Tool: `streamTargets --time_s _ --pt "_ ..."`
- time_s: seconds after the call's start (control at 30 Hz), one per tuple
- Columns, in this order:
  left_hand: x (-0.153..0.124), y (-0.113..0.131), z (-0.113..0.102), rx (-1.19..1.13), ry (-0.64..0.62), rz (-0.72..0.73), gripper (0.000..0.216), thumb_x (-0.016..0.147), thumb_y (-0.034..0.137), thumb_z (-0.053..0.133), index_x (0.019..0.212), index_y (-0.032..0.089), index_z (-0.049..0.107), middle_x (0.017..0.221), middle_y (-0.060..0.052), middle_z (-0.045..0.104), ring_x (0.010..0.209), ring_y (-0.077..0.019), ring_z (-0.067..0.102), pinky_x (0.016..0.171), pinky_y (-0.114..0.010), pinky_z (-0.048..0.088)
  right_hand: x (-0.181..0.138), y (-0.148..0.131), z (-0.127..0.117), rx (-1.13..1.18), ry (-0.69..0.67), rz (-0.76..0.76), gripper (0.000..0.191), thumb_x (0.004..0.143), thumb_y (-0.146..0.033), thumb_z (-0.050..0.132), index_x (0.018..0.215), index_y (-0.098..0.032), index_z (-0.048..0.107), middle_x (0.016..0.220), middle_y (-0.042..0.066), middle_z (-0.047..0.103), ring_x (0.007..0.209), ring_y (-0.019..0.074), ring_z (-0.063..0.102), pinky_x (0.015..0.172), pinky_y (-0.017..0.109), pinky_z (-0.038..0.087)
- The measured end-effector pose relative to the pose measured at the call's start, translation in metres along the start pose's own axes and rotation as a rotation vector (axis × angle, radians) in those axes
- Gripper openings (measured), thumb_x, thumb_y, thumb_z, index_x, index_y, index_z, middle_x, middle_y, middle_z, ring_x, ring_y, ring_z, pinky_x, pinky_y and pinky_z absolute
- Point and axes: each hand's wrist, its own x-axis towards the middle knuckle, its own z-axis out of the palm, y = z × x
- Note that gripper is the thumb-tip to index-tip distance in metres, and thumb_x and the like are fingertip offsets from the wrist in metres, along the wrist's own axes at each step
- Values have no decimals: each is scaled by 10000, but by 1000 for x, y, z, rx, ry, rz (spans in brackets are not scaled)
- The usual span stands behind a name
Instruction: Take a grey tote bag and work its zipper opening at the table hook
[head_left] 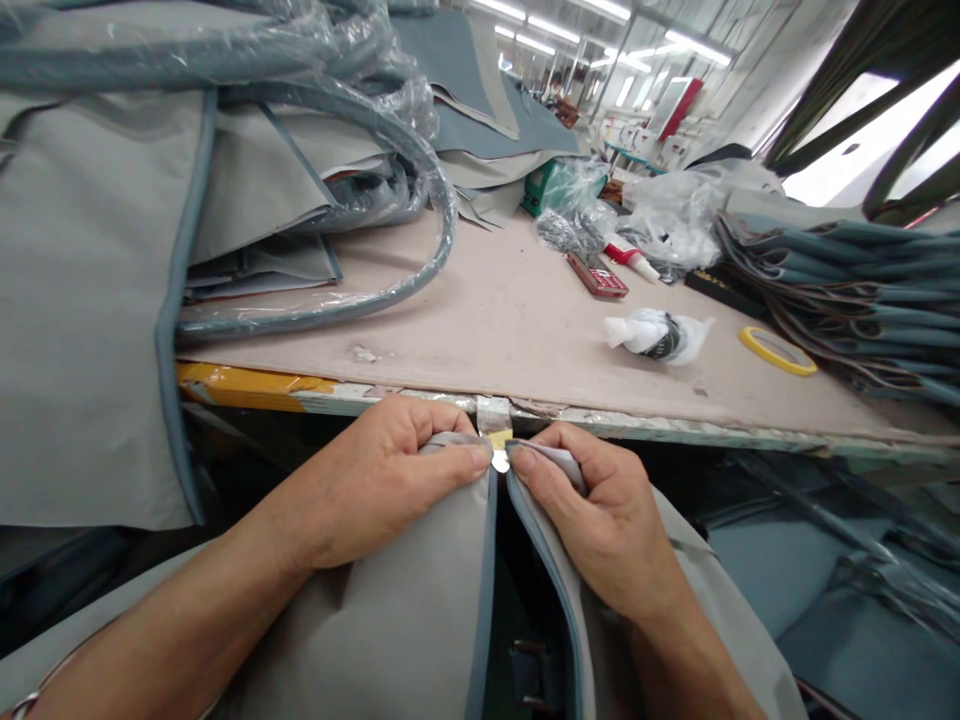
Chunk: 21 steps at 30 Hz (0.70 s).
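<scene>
My left hand [379, 480] pinches the top corner of a grey fabric panel [390, 620] with blue piped edging, just below the table's front edge. My right hand [596, 510] pinches the matching corner of a second grey panel [705, 580] beside it. The two piped edges meet at a small silver metal piece [500, 461] between my fingertips, under a bit of tape [493, 415] stuck on the table edge. Both hands are closed on the fabric.
A worn beige table [510, 320] carries stacked grey panels [97, 300], plastic-wrapped blue piping [420, 160], a red calculator [597, 274], a glue tube [634, 260], a wrapped bundle [656, 335], a yellow tape roll [777, 350] and a pile of piped pieces [862, 290].
</scene>
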Motion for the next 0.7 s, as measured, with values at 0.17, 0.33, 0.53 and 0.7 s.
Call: streamTargets --time_s 0.17,0.33,0.53,0.7 --pt "2 4 -2 22 38 30 331 802 478 637 724 158 598 628 26 493 546 -90 398 471 -163 303 4 1 1 11 6 -12 309 924 -352 595 704 -134 608 575 -35 485 533 62 391 489 175 305" --pt "3 0 -4 9 6 29 324 820 478 625 766 159 605 663 20 510 580 -99 419 502 -167 326 7 4 0 15 -9 -33 318 938 -362 589 713 -138 608 586 -35 499 541 63 399 500 176 314" --pt "1 -3 -6 -40 -25 2 330 834 493 624 772 170 593 672 20 514 584 -101 430 508 -170 320 4 10 0 39 -44 -3 338 966 -405 570 753 -146 612 612 -35 495 553 67 401 507 176 324" --pt "-2 -6 -6 -143 -113 -71 288 828 459 658 843 176 607 715 19 536 609 -106 447 552 -186 355 2 12 -3 46 -88 47 323 973 -408 564 778 -155 611 644 -29 504 581 79 420 537 189 341"
